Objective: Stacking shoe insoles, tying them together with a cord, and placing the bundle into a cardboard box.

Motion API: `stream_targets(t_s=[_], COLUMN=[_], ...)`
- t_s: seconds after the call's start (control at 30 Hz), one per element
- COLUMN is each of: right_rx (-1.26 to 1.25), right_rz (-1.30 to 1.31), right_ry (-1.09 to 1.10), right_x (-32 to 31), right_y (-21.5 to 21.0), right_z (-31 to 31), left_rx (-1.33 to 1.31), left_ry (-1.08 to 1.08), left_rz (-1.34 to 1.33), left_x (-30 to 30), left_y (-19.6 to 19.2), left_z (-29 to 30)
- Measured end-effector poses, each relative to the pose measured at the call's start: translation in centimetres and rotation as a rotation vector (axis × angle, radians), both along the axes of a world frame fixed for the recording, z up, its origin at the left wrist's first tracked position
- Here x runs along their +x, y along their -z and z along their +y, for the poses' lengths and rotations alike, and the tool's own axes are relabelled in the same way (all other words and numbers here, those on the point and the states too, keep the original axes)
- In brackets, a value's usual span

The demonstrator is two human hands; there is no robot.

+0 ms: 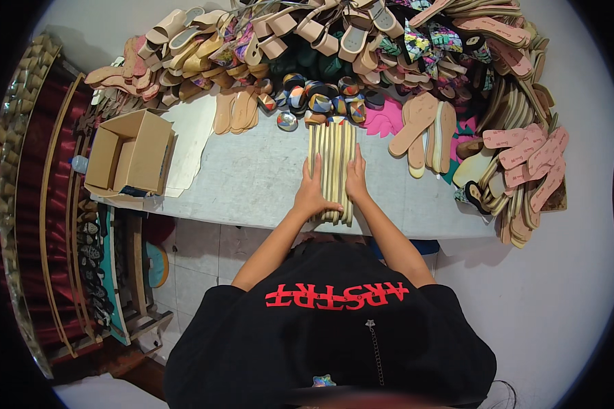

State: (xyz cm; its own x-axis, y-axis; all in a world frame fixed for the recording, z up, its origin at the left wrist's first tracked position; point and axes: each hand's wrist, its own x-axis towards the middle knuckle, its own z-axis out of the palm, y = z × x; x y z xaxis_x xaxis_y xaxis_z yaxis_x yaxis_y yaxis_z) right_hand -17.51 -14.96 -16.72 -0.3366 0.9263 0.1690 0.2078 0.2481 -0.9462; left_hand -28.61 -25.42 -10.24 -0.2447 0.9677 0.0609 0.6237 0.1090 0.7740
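A row of thin, cream-coloured shoe soles (332, 160) stands on edge, packed face to face, near the front of the grey table (245, 174). My left hand (312, 193) presses on its left side, with the thumb across the near end. Against the right side lies my right hand (355, 178), fingers pointing away from me. Between them the two hands squeeze the row together. Just past its far end sit several multicoloured patterned heels (318, 99). Right of the row lie loose tan soles (416, 126) and pink petal-shaped pieces (383, 117).
An open cardboard box (133, 153) stands at the left beside white sheets (189, 140). Heaped sandals (320, 34) line the back. Piled pink insoles (535, 160) overhang the right edge. A rack with a dark red curtain (37, 198) is at far left.
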Motion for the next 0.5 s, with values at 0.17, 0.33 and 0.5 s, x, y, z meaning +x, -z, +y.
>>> stream_targets(t_s=[0.17, 0.33, 0.5], right_rx=[-0.046, -0.092, -0.108], right_rz=[0.059, 0.03, -0.367], right_ry=[0.009, 0.011, -0.075], right_x=[-0.4, -0.3, 0.8], right_y=[-0.1, 0.6, -1.6], right_z=[-0.7, -0.8, 1.9], left_rx=[0.005, -0.034, -0.115], left_ry=[-0.036, -0.051, -0.097], left_rz=[0.047, 0.084, 0.118], left_x=[-0.2, 0.1, 0.3], left_y=[1.2, 0.2, -0.5], left_z=[0.3, 0.1, -0.1])
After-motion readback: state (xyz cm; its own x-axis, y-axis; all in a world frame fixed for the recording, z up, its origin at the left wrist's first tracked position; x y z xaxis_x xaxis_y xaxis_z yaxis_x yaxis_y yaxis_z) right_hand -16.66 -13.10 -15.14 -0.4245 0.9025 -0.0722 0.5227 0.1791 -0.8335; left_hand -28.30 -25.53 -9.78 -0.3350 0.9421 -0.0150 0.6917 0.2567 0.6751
